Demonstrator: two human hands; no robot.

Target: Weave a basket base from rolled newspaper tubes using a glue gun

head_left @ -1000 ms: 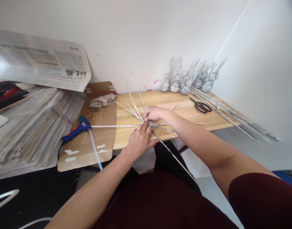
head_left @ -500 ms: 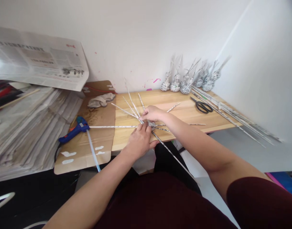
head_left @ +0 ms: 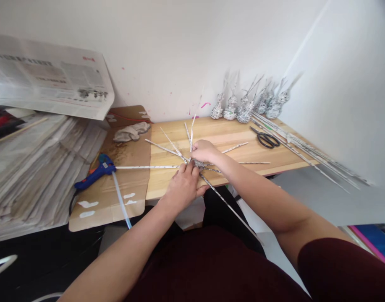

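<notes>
A small woven base of newspaper tubes (head_left: 197, 163) lies near the table's front edge, mostly hidden under my hands. Thin rolled paper tubes (head_left: 225, 198) radiate from it on all sides. My left hand (head_left: 184, 182) is bent over its left side, fingertips pressing it down and thumb towards the table edge. Just beyond, my right hand (head_left: 205, 152) pinches a pale paper strip (head_left: 193, 126) close to the centre; the strip's free end stands up towards the wall. Further tubes (head_left: 163, 147) fan out at the back left, untouched.
A blue glue gun (head_left: 99, 171) with a glue stick lies on cardboard (head_left: 113, 214) at left, near a glove (head_left: 131, 132) and stacked newspapers (head_left: 50, 167). Black scissors (head_left: 266, 139), spare paper tubes (head_left: 305, 157) and several woven gourd shapes (head_left: 244, 110) lie or stand at right.
My right hand has swung the pinched strip from leaning left to nearly upright, moving slightly right. My left hand stays on the woven base. A tube at the right back sits a little further right.
</notes>
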